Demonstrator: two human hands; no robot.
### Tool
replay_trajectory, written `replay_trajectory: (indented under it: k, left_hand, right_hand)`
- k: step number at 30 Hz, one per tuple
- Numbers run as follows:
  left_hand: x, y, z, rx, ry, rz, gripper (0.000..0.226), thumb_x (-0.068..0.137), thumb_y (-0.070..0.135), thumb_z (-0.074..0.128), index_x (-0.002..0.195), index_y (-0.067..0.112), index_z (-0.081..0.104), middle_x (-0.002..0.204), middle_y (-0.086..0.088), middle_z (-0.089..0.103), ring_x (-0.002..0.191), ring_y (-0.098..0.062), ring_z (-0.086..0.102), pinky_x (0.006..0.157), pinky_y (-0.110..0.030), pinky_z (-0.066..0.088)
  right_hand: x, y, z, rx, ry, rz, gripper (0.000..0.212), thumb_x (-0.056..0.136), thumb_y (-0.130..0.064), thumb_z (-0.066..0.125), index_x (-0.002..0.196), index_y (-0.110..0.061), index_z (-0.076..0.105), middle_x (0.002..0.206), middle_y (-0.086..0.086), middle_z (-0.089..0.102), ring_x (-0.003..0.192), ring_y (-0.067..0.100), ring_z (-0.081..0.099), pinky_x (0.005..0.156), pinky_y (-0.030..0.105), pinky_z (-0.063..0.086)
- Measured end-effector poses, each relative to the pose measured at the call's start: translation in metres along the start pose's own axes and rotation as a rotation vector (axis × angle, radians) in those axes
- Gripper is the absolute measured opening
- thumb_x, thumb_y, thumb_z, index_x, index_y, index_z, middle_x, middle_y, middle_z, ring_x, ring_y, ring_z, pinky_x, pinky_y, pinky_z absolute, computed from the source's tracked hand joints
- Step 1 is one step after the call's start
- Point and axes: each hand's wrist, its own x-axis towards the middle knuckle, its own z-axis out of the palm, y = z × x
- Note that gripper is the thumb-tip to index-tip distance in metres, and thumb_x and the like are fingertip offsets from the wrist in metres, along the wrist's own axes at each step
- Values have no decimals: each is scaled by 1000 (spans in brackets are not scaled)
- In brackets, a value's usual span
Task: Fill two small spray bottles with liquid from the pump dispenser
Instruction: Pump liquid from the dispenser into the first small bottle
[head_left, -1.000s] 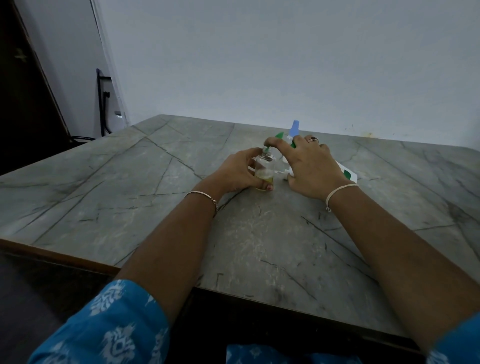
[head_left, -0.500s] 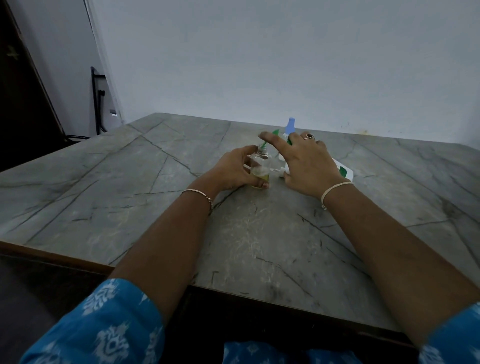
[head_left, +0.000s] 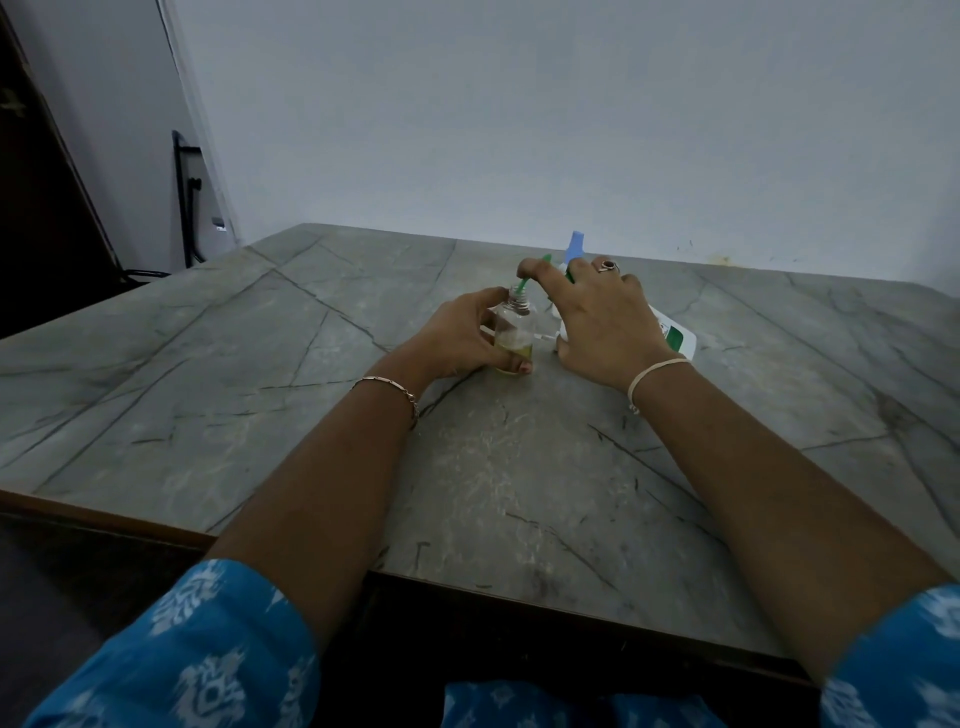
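Matt veined stone table (head_left: 291, 374), clear glossy plastic spray bottle (head_left: 511, 330)

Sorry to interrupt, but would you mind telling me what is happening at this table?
A person is filling a small clear bottle from a pump dispenser on the stone table. The left hand grips the bottle, which stands upright, uncapped, with a little yellowish liquid at the bottom. The right hand rests over the pump head, its green spout angled at the bottle's neck.

small bottle (head_left: 511, 332) on table (head_left: 260, 364), pump dispenser (head_left: 675, 338) just rt, another bottle (head_left: 575, 247) behind.
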Motion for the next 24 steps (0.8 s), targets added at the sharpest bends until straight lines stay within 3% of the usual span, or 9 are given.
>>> replay_trajectory:
  k: [5,11,16,24]
  left_hand:
    - [-1,1,0,-1,6,5,85,63,20,89,137,18,47,112,-4,64,97,-17,64,87,-24,48]
    - [2,-2,2,-11,8,8,84,61,21,90,135,20,50,112,-6,66,95,-19,66,92,-30,52]
    - [1,-1,1,-10,0,7,82,62,21,90,134,23,50,114,-4,65,97,-18,66,90,-27,50]
    - [-2,1,2,-51,1,-16,93,64,13,88,143,16,40,114,-6,62,90,-16,64,85,-24,49]
  right_hand:
    - [-2,2,-1,-5,-19,1,80,80,-17,64,146,-35,22,110,13,53,106,35,51,88,47,44]
    - [-2,0,-1,15,3,15,74,77,-15,62,141,-32,29,105,10,53,101,34,52,84,46,44]
    - [1,-3,0,30,16,19,68,78,-16,63,137,-30,31,108,11,55,104,34,53,87,47,44]
    - [-4,0,1,-35,16,8,82,78,-16,63,147,-35,23,108,13,54,103,35,52,84,46,44]
